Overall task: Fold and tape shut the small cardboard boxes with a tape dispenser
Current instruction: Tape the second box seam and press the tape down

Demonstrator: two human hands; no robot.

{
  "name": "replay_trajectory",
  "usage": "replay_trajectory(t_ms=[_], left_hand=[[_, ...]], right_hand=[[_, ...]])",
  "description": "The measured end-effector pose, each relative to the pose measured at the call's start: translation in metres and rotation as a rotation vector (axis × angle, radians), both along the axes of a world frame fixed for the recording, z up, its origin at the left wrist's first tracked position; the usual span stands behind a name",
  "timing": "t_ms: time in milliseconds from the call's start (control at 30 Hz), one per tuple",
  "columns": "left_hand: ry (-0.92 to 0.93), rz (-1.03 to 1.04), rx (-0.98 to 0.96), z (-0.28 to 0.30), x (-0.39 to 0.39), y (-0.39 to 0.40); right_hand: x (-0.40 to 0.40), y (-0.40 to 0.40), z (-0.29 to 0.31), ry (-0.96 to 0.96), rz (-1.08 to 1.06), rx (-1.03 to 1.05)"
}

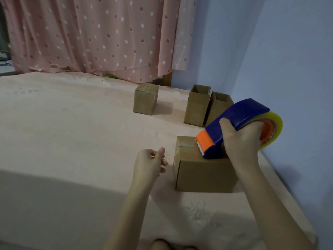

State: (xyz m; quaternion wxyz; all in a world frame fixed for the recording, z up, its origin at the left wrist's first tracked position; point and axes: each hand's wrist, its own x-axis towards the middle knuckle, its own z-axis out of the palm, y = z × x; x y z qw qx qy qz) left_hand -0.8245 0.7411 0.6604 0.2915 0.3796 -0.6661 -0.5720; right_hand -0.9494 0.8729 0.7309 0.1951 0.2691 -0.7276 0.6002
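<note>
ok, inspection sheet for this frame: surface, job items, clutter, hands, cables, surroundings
Surface: pink bedsheet, shadow across the near part.
Job's things: nearest cardboard box, flaps folded, tape visible on top; tape dispenser, blue with orange cutter end, resting on that box's top. Closed box further back. Two open-topped boxes side by side near the wall.
Clutter: small green item at the curtain's hem, too small to identify.
Hands: right hand grips the dispenser. Left hand beside the nearest box, fingers loosely curled, apparently holding nothing.
Cables: nothing seen.
Surroundings: pink spotted curtain behind, blue wall to the right.
</note>
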Motion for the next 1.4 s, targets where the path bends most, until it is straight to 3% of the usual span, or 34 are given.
replay_trajectory(t_ms=[233,467,733,833,967,1067,1167,1400], left_hand=[[-0.122,0.122,-0.184,-0.020,-0.021,0.020],[-0.289,0.112,-0.281,-0.012,-0.024,0.032],[-0.587,-0.090,-0.581,0.004,-0.022,0.022],[-0.622,-0.187,-0.522,-0.002,-0.018,0.019],[-0.465,-0.067,-0.431,-0.015,-0.009,0.025],[0.046,0.079,-0.223,-0.009,-0.002,0.048],[0.362,-0.070,0.003,0.007,0.000,0.073],[0.350,-0.096,-0.072,-0.001,-0.008,0.085]], right_hand=[[0.001,-0.002,0.003,0.044,-0.013,0.040],[0.004,-0.002,0.004,0.047,-0.034,0.051],[0.006,-0.004,0.004,0.085,-0.059,0.069],[0.007,-0.005,0.004,0.082,-0.058,0.077],[0.006,-0.004,0.005,0.088,-0.047,0.085],[0.008,-0.004,0.004,0.088,-0.036,0.076],[0.008,-0.004,0.005,0.083,-0.045,0.087],[0.005,-0.004,0.005,0.052,-0.065,0.075]])
